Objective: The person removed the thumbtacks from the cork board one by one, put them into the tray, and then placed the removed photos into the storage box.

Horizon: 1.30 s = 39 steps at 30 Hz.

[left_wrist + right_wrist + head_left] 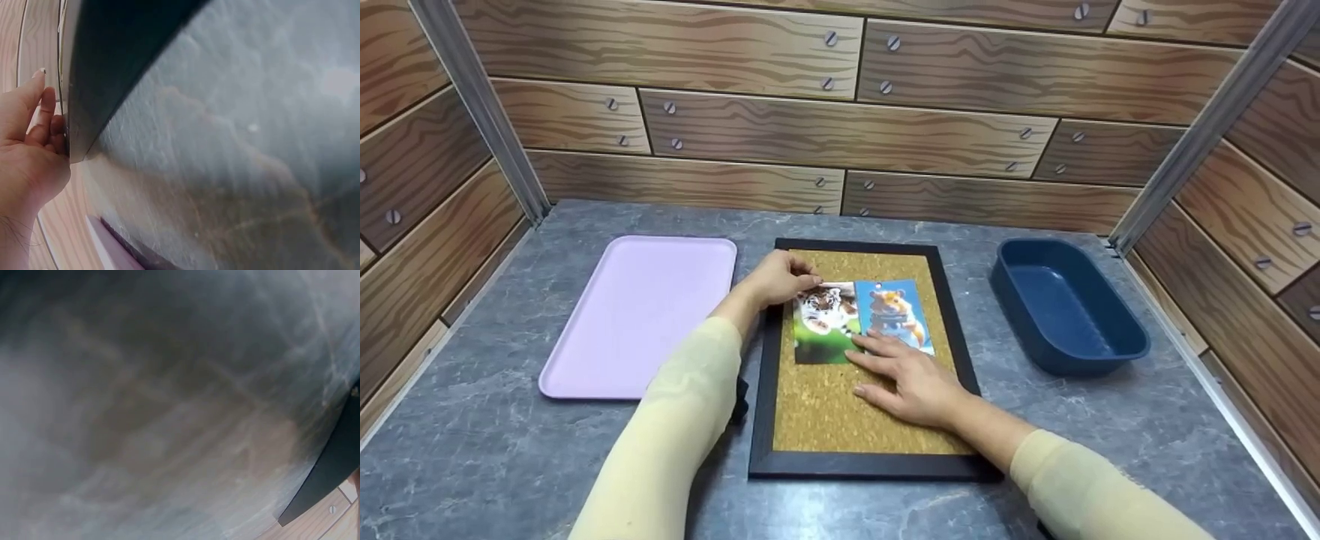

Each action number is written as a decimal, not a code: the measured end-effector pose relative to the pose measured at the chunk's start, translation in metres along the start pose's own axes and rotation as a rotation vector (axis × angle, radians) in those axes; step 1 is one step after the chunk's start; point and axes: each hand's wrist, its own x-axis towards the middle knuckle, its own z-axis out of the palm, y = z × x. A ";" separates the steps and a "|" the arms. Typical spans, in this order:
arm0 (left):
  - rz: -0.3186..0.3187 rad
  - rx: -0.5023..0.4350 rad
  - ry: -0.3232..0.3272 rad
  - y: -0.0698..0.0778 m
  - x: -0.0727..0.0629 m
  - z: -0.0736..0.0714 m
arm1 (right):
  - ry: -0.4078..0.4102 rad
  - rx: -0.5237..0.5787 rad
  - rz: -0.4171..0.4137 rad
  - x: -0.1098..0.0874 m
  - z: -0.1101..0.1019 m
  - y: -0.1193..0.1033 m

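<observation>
A cork board (840, 416) in a black frame (870, 465) lies flat on the table, with two pictures side by side on it. One is a white tiger picture (825, 341); touching its right edge is a blue hamster picture (889, 304) with a small pin near its top. My left hand (780, 279) is over the tiger picture's top left corner, fingers curled, thumb tip at the corner. Whether it pinches something small there I cannot tell. With fingers spread, my right hand (915, 381) rests across the pictures' lower edges and the cork.
A lilac tray (645, 315) lies left of the board. To the right stands a deep blue bin (1065, 307). Wood-patterned walls (840, 124) close off the back and sides of the grey table (465, 465).
</observation>
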 end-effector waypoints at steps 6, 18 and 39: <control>0.016 -0.024 0.006 0.004 -0.002 -0.002 | 0.021 -0.006 -0.020 -0.001 0.001 0.000; 0.066 -0.054 -0.003 0.012 -0.007 -0.011 | 0.004 0.003 -0.018 0.002 0.001 0.000; 0.103 -0.115 -0.031 0.035 -0.025 -0.028 | 0.026 0.017 -0.029 0.002 0.001 0.000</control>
